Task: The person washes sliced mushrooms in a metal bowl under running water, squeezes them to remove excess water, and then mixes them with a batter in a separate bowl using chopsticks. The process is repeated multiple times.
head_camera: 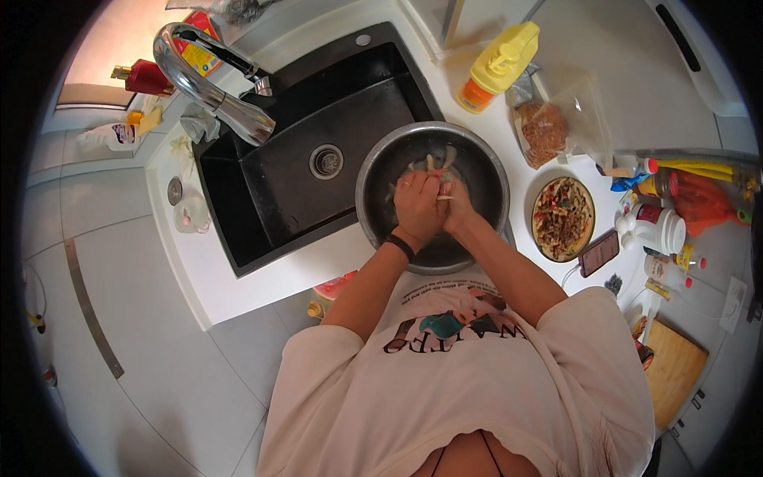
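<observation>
A wide metal bowl rests partly on the white counter and partly over the right end of the black sink. Inside it, my left hand, with a ring and a dark braided wristband, presses together with my right hand. Both are closed around pale, translucent strips of food, some of which stick out between and beyond the fingers. More pale pieces lie in the bowl around the hands. What the palms enclose is hidden.
Left of the bowl are the black sink and a chrome faucet. To the right stand a yellow jug, a bag of brown food, a plate of mixed food, a phone and several bottles. A wooden cutting board lies farther right.
</observation>
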`<state>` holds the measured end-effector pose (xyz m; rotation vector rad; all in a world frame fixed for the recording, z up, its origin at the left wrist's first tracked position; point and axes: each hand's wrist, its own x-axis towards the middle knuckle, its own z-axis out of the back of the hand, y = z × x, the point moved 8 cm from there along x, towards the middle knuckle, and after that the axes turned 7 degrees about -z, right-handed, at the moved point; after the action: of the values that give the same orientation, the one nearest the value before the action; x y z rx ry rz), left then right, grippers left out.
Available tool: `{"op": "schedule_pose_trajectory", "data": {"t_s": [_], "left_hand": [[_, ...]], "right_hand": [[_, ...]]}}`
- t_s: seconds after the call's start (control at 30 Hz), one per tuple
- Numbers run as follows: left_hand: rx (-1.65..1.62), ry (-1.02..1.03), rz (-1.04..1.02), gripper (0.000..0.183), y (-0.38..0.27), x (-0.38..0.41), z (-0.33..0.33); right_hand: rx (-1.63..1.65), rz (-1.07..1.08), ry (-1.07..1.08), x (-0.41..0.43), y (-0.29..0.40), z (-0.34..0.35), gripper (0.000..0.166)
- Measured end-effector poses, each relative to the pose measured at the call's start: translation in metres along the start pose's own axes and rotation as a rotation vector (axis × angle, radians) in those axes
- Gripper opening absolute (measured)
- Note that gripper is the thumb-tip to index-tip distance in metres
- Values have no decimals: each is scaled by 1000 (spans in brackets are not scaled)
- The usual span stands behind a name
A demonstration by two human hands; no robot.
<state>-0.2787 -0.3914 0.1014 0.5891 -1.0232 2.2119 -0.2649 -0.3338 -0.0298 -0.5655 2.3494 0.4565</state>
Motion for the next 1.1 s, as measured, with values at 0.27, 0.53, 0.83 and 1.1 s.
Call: {"op": "schedule_pose_trajectory", "data": {"t_s": [0.27,0.53,0.83,1.1], "left_hand": [[-76,126,181,49,8,2,3],[-138,168,103,85,17,-21,25],[-184,-19,15,67,10,-22,26],[-314,-88,93,57,1,-18,20]], "right_hand": [[-21,-100,85,-3,13,-9,23],[137,-121,252,-18,10,-31,29],[311,-217,356,-10,-15,-24,30],[111,-53,204,-21,-6,-19,31]]}}
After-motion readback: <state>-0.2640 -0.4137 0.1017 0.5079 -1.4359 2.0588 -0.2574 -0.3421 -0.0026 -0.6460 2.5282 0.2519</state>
